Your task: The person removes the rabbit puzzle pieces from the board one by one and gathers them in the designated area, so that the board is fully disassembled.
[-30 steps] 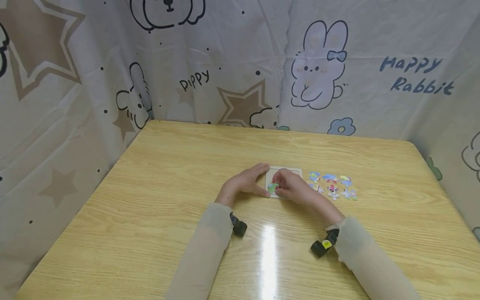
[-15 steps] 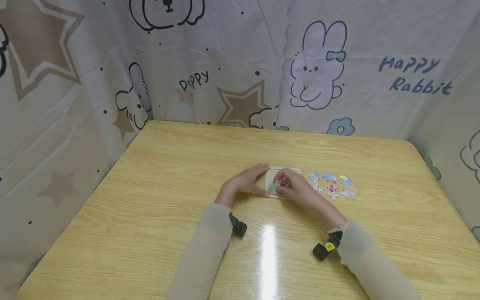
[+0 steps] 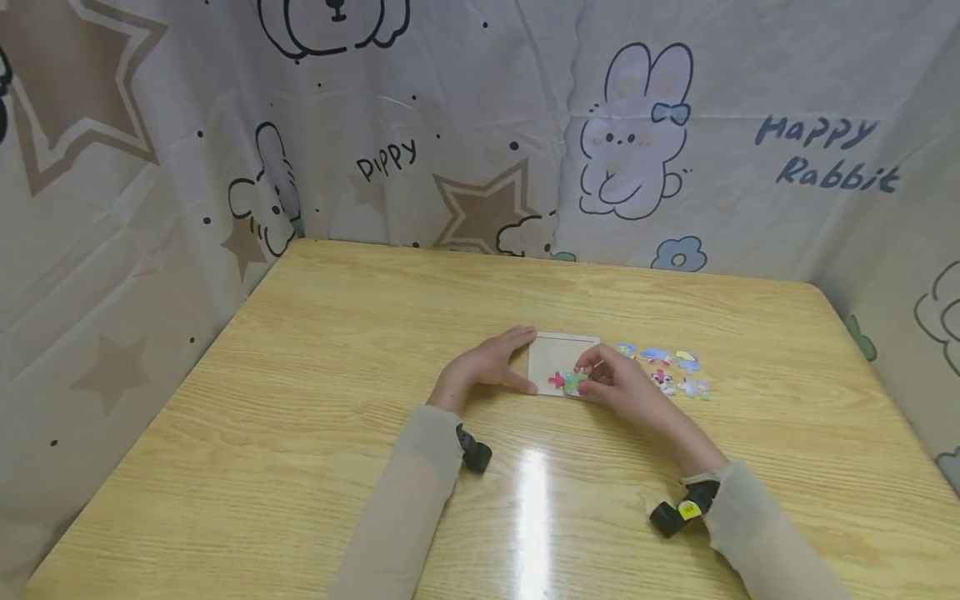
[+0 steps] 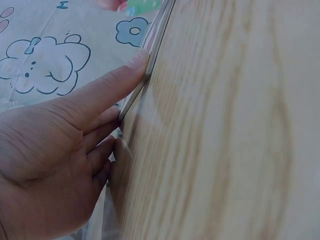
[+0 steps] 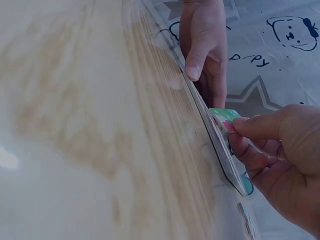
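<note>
A green-and-pink jigsaw piece (image 3: pixel 572 383) is pinched between the thumb and fingers of my right hand (image 3: pixel 622 385), over the near part of a shallow puzzle tray (image 3: pixel 553 352). In the right wrist view the jigsaw piece (image 5: pixel 224 116) is tilted just at the tray's surface; whether it touches the tray I cannot tell. My left hand (image 3: pixel 487 362) rests along the tray's left side, its thumb at the near corner and its fingers reaching the far corner. The left wrist view shows that thumb (image 4: pixel 127 72) pressing the tray's edge.
Several loose jigsaw pieces (image 3: pixel 657 356) lie on the wooden table (image 3: pixel 360 333) just right of the tray, partly hidden by my right hand. A printed cloth (image 3: pixel 480 108) hangs behind and beside the table. Light glares on the tabletop (image 3: pixel 534 517) in front.
My right hand has moved the jigsaw piece rightward along the tray from its near-left corner, and more of the piece and tray now shows. My left hand stays at the tray's left side.
</note>
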`<state>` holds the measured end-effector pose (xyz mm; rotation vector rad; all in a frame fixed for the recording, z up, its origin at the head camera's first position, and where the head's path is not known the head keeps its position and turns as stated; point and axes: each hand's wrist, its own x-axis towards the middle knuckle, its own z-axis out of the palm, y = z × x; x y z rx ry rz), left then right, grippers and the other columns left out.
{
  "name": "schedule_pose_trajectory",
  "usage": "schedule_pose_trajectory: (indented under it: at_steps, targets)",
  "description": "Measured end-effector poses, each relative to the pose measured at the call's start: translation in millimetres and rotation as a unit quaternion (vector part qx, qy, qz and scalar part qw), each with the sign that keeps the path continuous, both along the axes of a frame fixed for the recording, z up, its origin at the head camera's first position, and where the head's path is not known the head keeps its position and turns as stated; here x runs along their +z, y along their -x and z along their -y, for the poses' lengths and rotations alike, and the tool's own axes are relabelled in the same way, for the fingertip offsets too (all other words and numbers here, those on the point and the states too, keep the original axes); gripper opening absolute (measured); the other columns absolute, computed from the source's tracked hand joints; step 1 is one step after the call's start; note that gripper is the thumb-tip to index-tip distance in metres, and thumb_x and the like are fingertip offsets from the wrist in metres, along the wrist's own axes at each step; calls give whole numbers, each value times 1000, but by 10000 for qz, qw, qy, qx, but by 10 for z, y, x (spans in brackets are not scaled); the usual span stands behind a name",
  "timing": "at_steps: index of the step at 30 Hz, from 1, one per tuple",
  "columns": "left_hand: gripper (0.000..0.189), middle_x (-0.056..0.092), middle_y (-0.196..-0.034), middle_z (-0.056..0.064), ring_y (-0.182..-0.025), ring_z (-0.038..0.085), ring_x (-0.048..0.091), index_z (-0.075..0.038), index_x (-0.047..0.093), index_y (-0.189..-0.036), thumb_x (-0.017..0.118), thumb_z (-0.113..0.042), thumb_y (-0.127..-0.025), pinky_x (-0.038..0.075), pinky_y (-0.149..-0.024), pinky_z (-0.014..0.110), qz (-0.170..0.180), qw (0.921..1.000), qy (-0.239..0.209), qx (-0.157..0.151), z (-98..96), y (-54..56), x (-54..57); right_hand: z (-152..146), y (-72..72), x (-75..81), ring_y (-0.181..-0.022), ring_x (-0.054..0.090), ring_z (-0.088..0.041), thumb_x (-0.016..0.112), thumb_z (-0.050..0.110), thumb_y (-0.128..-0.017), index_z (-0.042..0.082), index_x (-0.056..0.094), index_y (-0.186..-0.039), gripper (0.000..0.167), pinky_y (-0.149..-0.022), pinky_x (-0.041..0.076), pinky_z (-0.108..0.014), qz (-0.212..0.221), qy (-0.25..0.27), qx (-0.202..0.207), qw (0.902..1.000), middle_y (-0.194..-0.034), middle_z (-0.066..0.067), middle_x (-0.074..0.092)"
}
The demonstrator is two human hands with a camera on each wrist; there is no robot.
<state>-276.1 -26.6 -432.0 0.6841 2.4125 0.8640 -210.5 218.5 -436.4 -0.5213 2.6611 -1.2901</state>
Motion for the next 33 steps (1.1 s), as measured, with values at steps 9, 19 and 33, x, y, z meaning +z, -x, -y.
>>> schedule_pose_trajectory:
  at_steps: [9,19,33]
  targets:
    - [96,12,-167,-1,-156,20,6,-18,21,-157,79,-31,-82,11,-128,40,-6,10000,8,-15,-1,-10,25,-216,-93,-16,-85,61,-10,66,8,-92,6,57,-112,22,-70,53,-17,-75,-54,-110,9999,-102,-12,64]
    - [97,11,-167,0,-156,21,6,-17,20,-158,79,-31,-82,10,-128,40,-29,10000,41,-63,4,-10,37,-424,-214,-8,-85,61,-4,65,5,-92,5,57,-109,20,-70,54,-17,-210,-105,-115,9997,-106,-12,63]
    - [98,10,-167,0,-156,21,5,-17,19,-158,79,-33,-82,9,-128,40,-20,9999,93,-74,-7,-2,18,-600,-318,-12,-83,59,0,66,0,-90,3,55,-109,22,-69,54,-16,-209,-30,-134,9997,-106,-12,59]
